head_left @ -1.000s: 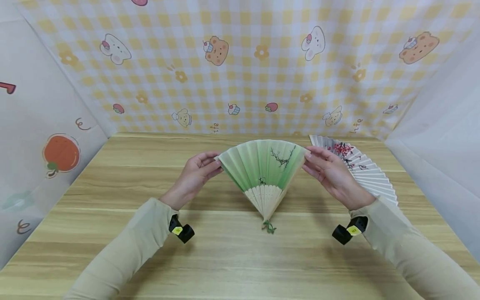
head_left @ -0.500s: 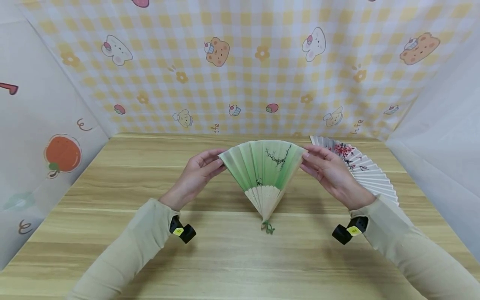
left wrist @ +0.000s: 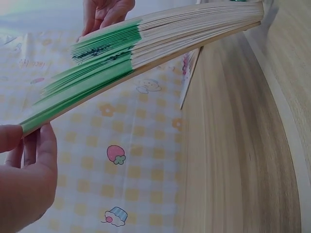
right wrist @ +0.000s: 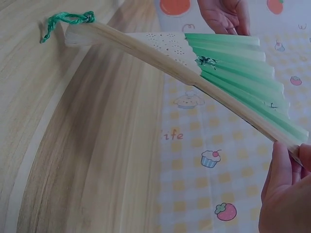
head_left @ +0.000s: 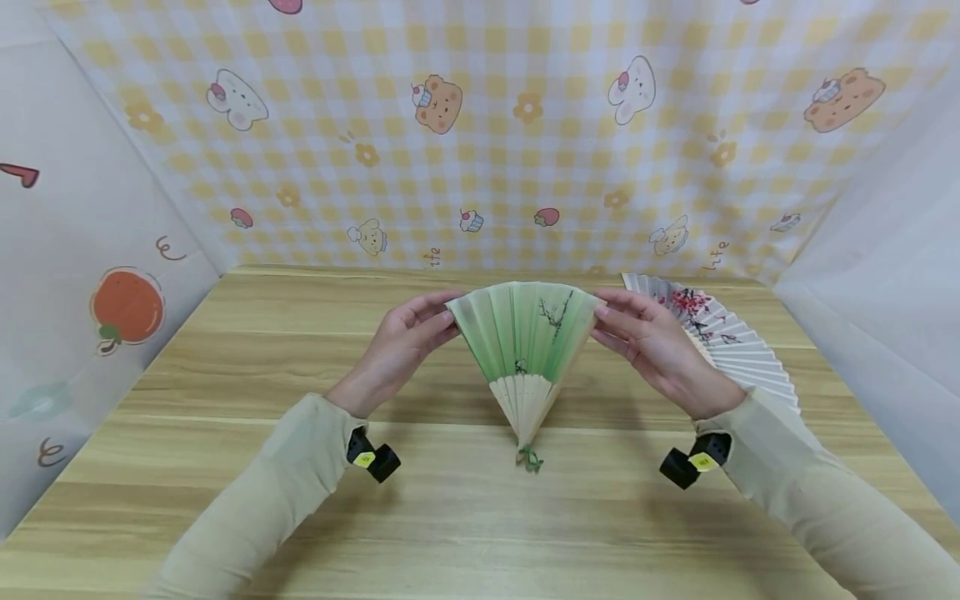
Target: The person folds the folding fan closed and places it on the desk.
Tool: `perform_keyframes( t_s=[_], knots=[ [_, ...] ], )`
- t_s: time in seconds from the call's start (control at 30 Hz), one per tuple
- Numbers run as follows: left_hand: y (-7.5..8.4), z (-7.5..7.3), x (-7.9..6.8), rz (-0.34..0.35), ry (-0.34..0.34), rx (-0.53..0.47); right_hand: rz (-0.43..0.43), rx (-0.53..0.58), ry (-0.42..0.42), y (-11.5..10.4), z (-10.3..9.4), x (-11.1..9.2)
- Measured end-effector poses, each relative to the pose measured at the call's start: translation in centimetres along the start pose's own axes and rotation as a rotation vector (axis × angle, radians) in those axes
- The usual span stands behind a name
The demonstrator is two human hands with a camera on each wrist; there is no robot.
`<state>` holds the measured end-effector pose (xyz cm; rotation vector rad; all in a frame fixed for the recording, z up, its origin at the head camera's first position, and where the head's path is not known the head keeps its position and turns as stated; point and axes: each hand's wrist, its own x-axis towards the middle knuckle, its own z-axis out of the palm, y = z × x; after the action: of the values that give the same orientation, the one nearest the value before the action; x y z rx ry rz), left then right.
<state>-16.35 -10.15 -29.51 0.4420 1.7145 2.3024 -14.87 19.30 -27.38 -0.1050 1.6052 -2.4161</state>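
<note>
A green folding fan (head_left: 521,333) with pale pierced ribs and a dark branch print is spread partway, its pivot end pointing toward me. My left hand (head_left: 401,342) pinches the outer left guard stick near its top corner between thumb and fingers. On the opposite corner, my right hand (head_left: 652,337) pinches the other guard stick in the same way. A green cord (right wrist: 73,18) is knotted at the pivot. The left wrist view shows the pleats (left wrist: 92,82) bunched, with the fan's leaf raised above the tabletop.
A second folding fan (head_left: 738,358), white with red blossoms, lies spread on the wooden table (head_left: 465,517) at the right, partly behind my right hand. A yellow checked cloth (head_left: 480,167) hangs along the table's back edge, with white cloth at both sides.
Both hands have come closer together, the left moving right and the right moving slightly left. The green fan's spread has narrowed, and its pivot end has shifted slightly left.
</note>
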Motion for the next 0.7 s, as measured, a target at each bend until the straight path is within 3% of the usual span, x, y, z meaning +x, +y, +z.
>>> perform_keyframes(
  t_s=[0.7],
  knots=[
    [-0.1, 1.2, 0.7, 0.000, -0.018, 0.007, -0.006, -0.039, -0.017, 0.1, 0.9, 0.7]
  ],
)
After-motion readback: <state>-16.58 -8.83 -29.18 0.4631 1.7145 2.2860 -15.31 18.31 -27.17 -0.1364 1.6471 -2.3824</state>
